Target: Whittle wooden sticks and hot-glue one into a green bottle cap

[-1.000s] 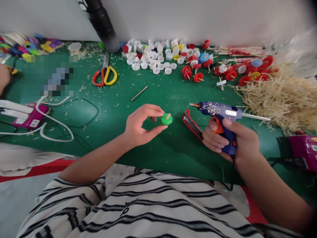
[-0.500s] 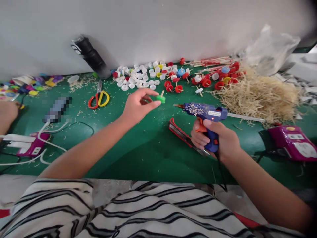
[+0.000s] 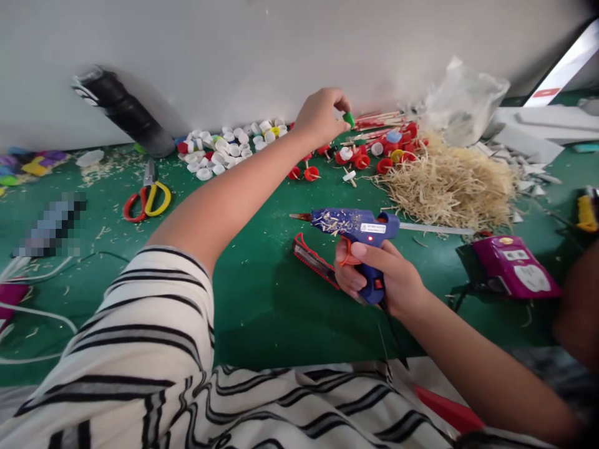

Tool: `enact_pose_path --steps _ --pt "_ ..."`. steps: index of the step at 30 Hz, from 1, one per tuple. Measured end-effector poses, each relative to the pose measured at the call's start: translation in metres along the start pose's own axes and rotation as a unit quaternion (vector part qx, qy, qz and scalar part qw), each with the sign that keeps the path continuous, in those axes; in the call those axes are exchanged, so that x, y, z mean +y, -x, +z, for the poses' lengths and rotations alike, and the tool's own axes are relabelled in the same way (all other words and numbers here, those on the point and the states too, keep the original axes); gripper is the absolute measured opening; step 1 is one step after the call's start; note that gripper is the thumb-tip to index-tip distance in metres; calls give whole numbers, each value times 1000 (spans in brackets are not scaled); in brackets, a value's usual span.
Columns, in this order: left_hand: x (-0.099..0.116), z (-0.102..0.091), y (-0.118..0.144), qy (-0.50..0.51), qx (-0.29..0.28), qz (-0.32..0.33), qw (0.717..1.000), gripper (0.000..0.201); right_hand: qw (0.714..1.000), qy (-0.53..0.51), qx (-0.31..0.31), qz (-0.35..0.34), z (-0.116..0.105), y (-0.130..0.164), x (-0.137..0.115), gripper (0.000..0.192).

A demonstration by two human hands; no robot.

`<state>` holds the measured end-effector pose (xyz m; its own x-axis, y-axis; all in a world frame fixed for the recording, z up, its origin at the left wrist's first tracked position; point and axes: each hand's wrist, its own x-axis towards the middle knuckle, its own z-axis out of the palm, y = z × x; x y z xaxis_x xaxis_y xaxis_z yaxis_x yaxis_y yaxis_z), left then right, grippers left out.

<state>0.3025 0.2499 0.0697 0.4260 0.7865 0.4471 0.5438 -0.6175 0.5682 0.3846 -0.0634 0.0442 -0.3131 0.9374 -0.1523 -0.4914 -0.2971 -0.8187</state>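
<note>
Head cam view: left hand (image 3: 321, 117) is stretched way out to the upper middle of the frame, fingers pinched shut on a small green cap (image 3: 349, 118), holding it over the red capped pieces (image 3: 374, 146) lined up near the wall. Can't tell from here whether it's touching anything underneath. Right hand (image 3: 381, 274) sits lower, right of center, wrapped tight around the handle of a blue glue gun (image 3: 358, 227), its nozzle pointing left and hanging just above the green mat (image 3: 262, 299). A red utility knife (image 3: 316, 259) lies just beside that hand.

Other stuff: white caps (image 3: 224, 146) piled left of the red ones, a heap of wood shavings (image 3: 444, 181) on the right, scissors (image 3: 146, 199) at mid left, a purple box (image 3: 512, 268) at the right edge.

My take on doing this bit well: lower the green cap straight down into a free gap so it doesn't knock its neighbours, let go only once it sits flat, and keep the hot tip pointed away from the outstretched arm and off the mat.
</note>
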Motion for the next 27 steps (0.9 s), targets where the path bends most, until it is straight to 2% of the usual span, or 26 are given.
enact_pose_path --steps 3,7,17,27 --pt "0 10 -5 9 -17 -5 1000 28 1000 -2 3 4 2 0 -1 28" --pt "-4 15 -3 -7 -38 -12 999 31 1000 3 6 7 4 0 0 29" --pt "-36 19 2 -20 -45 -60 997 27 1000 7 10 10 6 0 -1 30" --pt "-44 7 20 -28 -58 -36 997 35 1000 12 10 6 5 0 0 31"
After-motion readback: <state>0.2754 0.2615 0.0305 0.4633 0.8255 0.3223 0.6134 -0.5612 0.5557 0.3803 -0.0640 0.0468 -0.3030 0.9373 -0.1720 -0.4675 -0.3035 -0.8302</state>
